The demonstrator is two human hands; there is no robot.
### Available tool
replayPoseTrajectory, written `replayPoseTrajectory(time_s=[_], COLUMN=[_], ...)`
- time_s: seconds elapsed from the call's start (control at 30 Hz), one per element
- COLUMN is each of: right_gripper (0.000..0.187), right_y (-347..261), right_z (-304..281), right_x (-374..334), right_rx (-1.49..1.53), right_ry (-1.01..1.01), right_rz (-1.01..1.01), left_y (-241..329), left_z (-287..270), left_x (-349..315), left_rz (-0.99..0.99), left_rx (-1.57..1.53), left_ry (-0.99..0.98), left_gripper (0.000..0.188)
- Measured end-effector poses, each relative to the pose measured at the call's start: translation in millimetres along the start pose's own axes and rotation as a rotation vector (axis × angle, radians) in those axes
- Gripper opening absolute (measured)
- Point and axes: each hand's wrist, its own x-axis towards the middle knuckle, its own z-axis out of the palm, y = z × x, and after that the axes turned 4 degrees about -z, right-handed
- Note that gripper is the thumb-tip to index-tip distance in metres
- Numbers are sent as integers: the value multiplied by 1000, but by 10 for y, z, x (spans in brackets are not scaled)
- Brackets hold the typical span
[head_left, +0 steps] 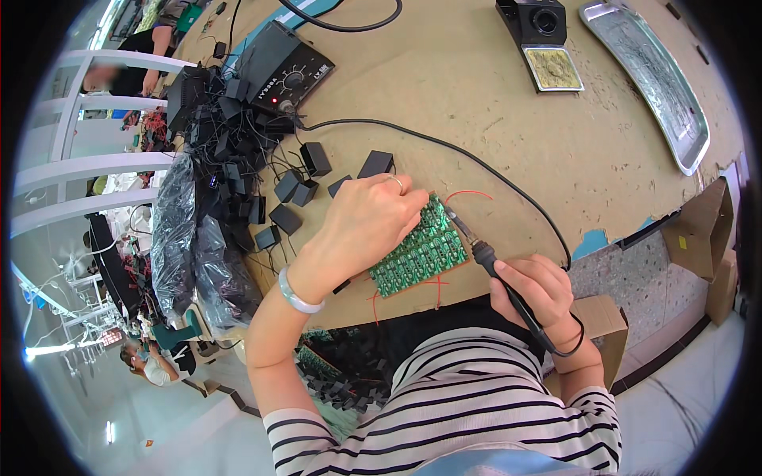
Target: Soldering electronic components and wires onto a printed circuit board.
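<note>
A green circuit board panel (pixel 421 258), set with rows of small parts, lies near the table's front edge with thin red wires sticking out around it. My left hand (pixel 369 218) is closed over the board's upper left part, fingertips pinched together; what they hold is hidden. Just beyond its knuckles sits a small black box (pixel 376 163). My right hand (pixel 540 292) grips a soldering iron (pixel 516 300) by its black handle, off the board's right side. The iron's tip is at the board's upper right edge, close to a red wire (pixel 470 193).
Behind my left hand stands a black soldering station (pixel 287 70) with a lit red light, its cable arcing across the table. Black boxes with wires (pixel 230 131) are heaped at left, beside black plastic bags (pixel 175 230). An iron stand (pixel 548 47) and metal tray (pixel 651 75) lie far right.
</note>
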Motion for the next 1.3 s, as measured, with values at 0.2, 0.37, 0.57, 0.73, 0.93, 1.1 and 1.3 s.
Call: replayPoseTrajectory(time_s=[0.2,0.37,0.57,0.73,0.93,1.1,1.3], right_gripper=[29,29,30,30,34,34,35], right_y=[9,-7,-26,-24,-41,-45,-55], right_z=[30,11,1,-2,-127,-212,-256], right_x=[30,24,36,30,3,-50,-68], right_rx=[8,-9,-5,-12,-35,-64,-75], right_ry=[-3,-23,-29,-27,-1,37,31], right_rz=[-5,-5,4,-2,-11,18,13], left_y=[-17,-10,29,53,73,88,118], left_z=[0,30,16,26,21,3,-20], left_x=[-18,-36,-40,-11,5,22,31], left_rz=[-6,4,-7,-9,-5,-11,-15], left_rx=[47,58,41,88,102,114,129], left_ry=[-29,-33,-12,-32,-45,-62,-56], left_gripper=[14,14,13,12,13,13,14])
